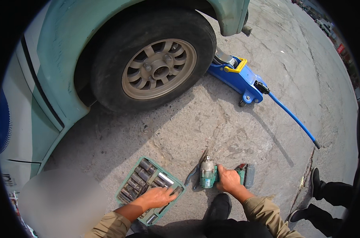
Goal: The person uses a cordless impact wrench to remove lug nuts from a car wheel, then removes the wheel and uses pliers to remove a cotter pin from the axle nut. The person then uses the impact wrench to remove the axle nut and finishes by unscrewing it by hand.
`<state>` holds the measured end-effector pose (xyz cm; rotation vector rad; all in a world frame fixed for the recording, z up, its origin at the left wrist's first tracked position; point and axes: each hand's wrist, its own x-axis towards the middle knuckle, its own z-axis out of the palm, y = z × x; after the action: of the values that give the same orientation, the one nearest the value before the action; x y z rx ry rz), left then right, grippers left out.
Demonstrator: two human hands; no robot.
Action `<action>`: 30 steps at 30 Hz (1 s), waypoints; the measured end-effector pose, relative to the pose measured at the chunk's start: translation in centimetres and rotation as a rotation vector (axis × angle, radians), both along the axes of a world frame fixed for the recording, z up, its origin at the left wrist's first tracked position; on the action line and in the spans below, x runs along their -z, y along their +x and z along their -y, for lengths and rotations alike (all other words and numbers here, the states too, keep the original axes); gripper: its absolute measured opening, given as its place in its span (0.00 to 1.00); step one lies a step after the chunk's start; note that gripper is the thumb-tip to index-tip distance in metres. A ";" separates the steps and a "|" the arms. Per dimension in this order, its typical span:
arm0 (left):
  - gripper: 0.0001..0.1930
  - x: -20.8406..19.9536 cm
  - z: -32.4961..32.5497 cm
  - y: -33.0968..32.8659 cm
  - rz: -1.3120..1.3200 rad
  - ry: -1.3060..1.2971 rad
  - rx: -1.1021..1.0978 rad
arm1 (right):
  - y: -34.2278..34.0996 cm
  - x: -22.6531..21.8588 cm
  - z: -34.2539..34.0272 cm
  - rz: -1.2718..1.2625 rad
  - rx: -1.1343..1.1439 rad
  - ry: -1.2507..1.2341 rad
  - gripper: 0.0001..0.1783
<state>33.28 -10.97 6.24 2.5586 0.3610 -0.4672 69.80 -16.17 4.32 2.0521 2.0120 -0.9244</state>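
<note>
My right hand (228, 179) grips the handle of a green cordless impact wrench (208, 174) that lies on the concrete, its battery (247, 174) pointing right. My left hand (160, 196) reaches into an open green socket case (126, 189) on the ground, fingers on the sockets at its right end. Several dark and silver sockets (146, 174) fill the case. A pair of pliers (195, 171) lies just left of the wrench. Ahead is the car wheel (158, 67) with a tan alloy rim.
A blue floor jack (237, 77) sits under the pale green car (57, 91) right of the wheel, its long handle (293, 117) stretching right. Another person's black shoes (316, 182) stand at the right. My own shoe (220, 206) is between my arms.
</note>
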 end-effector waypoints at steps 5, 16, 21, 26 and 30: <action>0.28 -0.3 0.8 0.0 0.023 -0.024 -0.098 | 1.1 0.2 0.4 0.001 -0.006 0.037 0.35; 0.22 -2.3 -2.3 -6.5 0.057 0.075 -0.239 | -0.6 1.2 0.4 -0.004 0.015 0.096 0.41; 0.10 -4.6 0.6 -16.3 -0.065 0.054 -0.442 | -0.9 1.4 0.3 0.043 -0.005 0.074 0.40; 0.11 -2.6 10.1 -19.4 -0.197 -0.139 -0.458 | -0.8 1.4 0.4 0.016 0.017 0.071 0.40; 0.20 -0.3 14.1 -16.4 -0.164 -0.161 -0.463 | -0.1 1.7 0.6 0.013 -0.007 0.117 0.40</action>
<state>16.89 -25.06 6.53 2.1916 0.9091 -0.5047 69.72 -16.79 2.62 2.1019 2.1121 -0.8082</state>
